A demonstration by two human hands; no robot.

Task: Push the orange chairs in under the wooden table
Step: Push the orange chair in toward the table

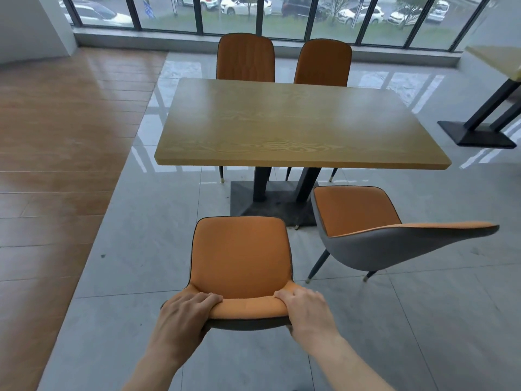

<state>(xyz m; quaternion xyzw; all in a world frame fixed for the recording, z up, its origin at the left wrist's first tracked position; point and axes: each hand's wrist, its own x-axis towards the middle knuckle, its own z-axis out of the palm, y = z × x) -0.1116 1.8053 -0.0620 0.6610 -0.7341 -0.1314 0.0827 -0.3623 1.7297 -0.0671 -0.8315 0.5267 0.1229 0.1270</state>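
The wooden table (pixel 296 122) stands in the middle on a dark pedestal base. An orange chair (pixel 239 255) stands right in front of me, its seat pointing at the table and apart from its edge. My left hand (pixel 186 311) and my right hand (pixel 306 309) both grip the top of its backrest. A second orange chair (pixel 358 213) with a grey shell stands to the right, turned at an angle, its seat front near the table's edge. Two more orange chairs (pixel 245 57) (pixel 322 63) sit tucked in at the far side.
The table's black base plate (pixel 245 198) lies on the grey tiled floor ahead of the near chair. Wood flooring (pixel 56 165) runs along the left. Another table's black stand (pixel 479 131) is at the right. Tall windows (pixel 253 12) line the back wall.
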